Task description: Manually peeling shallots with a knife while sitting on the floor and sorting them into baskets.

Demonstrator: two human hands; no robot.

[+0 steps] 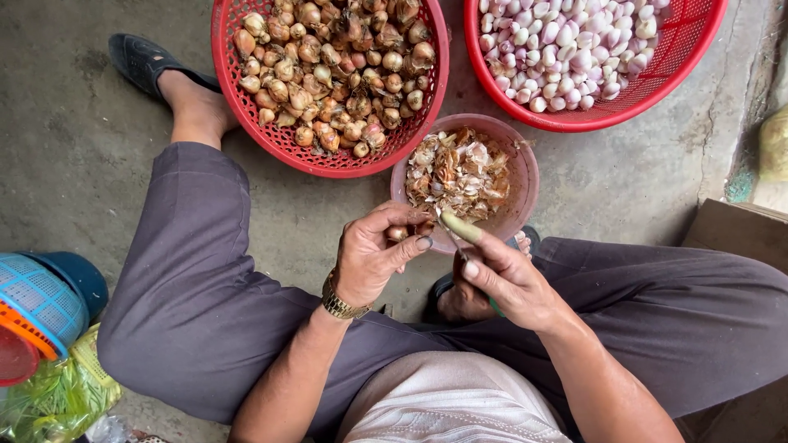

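My left hand point(376, 250) grips a small brown shallot point(399, 234) between thumb and fingers, just over the near rim of a pink bowl point(525, 176) full of peeled skins point(457, 172). My right hand point(505, 279) holds a small knife point(458, 226) with a pale green handle, its blade tip touching the shallot. A gold watch point(341, 303) sits on my left wrist. I sit low with my knees spread, in grey trousers.
A red basket of unpeeled shallots point(332, 70) stands at the top left. Another red basket point(591, 49) at the top right holds peeled pink shallots. Blue and orange plastic baskets point(37, 308) and a bag of greens point(57, 398) lie at the left. A cardboard piece point(739, 234) lies at the right.
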